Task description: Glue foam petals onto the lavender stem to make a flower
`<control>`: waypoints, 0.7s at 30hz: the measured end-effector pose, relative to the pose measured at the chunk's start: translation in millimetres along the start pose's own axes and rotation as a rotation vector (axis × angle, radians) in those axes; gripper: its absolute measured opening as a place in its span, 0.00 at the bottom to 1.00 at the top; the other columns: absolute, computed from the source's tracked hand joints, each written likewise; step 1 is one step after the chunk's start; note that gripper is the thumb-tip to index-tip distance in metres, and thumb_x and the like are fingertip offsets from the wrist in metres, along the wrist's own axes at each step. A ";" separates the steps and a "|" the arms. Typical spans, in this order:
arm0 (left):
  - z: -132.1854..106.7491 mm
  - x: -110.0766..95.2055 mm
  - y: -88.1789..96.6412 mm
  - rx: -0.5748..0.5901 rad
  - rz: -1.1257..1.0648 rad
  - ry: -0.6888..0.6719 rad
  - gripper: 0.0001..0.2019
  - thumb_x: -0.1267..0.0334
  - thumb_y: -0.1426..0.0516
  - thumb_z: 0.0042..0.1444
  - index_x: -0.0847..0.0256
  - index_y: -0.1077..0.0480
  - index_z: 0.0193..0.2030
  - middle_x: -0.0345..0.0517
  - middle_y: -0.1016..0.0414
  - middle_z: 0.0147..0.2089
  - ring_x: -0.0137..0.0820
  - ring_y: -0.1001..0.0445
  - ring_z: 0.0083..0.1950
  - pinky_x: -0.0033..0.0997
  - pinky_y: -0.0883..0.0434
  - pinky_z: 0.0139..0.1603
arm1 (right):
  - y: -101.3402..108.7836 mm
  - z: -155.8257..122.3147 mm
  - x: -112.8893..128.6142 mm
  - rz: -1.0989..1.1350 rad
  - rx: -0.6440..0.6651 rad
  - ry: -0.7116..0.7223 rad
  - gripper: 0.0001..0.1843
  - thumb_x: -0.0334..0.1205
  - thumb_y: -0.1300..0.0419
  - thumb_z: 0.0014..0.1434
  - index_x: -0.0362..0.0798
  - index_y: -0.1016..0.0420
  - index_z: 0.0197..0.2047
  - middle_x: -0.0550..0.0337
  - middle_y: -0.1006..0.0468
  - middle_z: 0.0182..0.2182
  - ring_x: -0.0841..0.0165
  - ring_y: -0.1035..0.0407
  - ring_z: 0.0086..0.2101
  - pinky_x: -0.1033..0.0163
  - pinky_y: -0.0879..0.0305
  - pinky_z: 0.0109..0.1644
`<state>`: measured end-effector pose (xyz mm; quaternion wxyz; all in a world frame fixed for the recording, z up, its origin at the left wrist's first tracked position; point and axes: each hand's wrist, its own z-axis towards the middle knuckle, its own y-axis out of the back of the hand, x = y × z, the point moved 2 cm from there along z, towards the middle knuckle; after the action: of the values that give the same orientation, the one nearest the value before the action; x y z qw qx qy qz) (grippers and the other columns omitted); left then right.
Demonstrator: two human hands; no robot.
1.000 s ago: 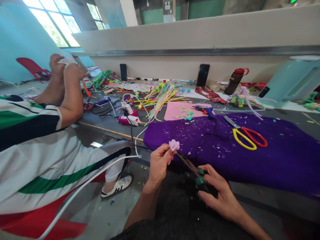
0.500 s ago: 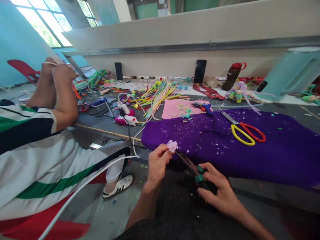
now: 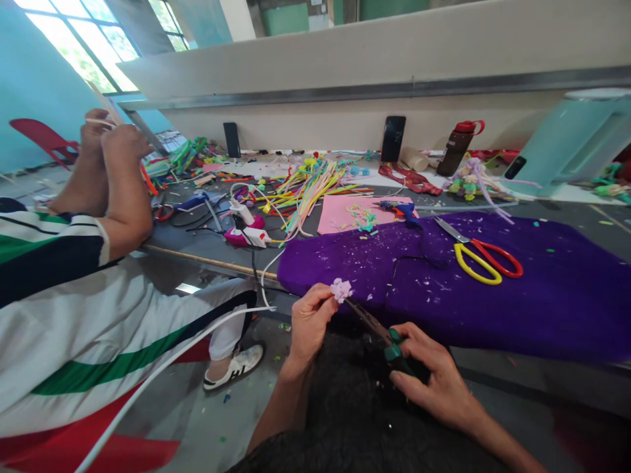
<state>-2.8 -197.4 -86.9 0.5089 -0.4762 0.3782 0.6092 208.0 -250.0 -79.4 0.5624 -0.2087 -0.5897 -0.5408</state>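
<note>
Between the thumb and fingers of my left hand is a small pale pink flower with ruffled petals. My right hand is wrapped round the green handles of a pair of scissors with long dark blades. The blade tips reach the flower's lower right side; whether they touch or cut it I cannot tell. Both hands are in front of the purple cloth at the table edge. A larger pair of scissors, with one yellow and one red handle, lies on that cloth.
A blue glue gun and small scraps lie on a pink sheet. Behind are colourful pipe cleaners, a phone, a bottle and a teal jug. White cable crosses at left, beside a seated person.
My hands, the flower and the green-handled scissors stay almost in place. The other person's raised hands have shifted a little, and a pale strip stands up from them. The view has tilted slightly.
</note>
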 end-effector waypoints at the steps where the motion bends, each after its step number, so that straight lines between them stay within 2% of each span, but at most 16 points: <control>1: 0.2 -0.4 0.3 0.000 0.010 -0.006 0.05 0.62 0.39 0.49 0.60 0.24 0.30 0.40 0.32 0.27 0.24 0.39 0.25 0.24 0.43 0.23 | 0.0 0.1 -0.1 -0.002 -0.002 -0.002 0.09 0.24 0.44 0.46 0.47 0.31 0.29 0.59 0.32 0.39 0.67 0.34 0.39 0.64 0.37 0.42; 12: 0.7 -5.1 0.6 0.019 0.130 -0.152 0.04 0.68 0.40 0.48 0.58 0.24 0.30 0.41 0.29 0.29 0.28 0.33 0.30 0.26 0.38 0.31 | 0.5 -1.3 1.0 -0.033 -0.016 0.006 0.09 0.24 0.44 0.46 0.47 0.31 0.29 0.58 0.31 0.39 0.67 0.34 0.39 0.64 0.37 0.42; 21: 1.3 -5.5 0.2 0.027 0.134 -0.106 0.04 0.67 0.41 0.48 0.58 0.24 0.30 0.42 0.30 0.28 0.28 0.33 0.30 0.25 0.38 0.29 | 1.4 -0.1 2.9 -0.057 -0.026 0.032 0.09 0.24 0.44 0.46 0.47 0.31 0.28 0.59 0.29 0.37 0.68 0.32 0.37 0.65 0.36 0.40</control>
<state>-3.2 -197.6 -81.2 0.4928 -0.4099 0.3898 0.6612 208.5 -250.7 -76.2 0.5532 -0.1904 -0.5793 -0.5675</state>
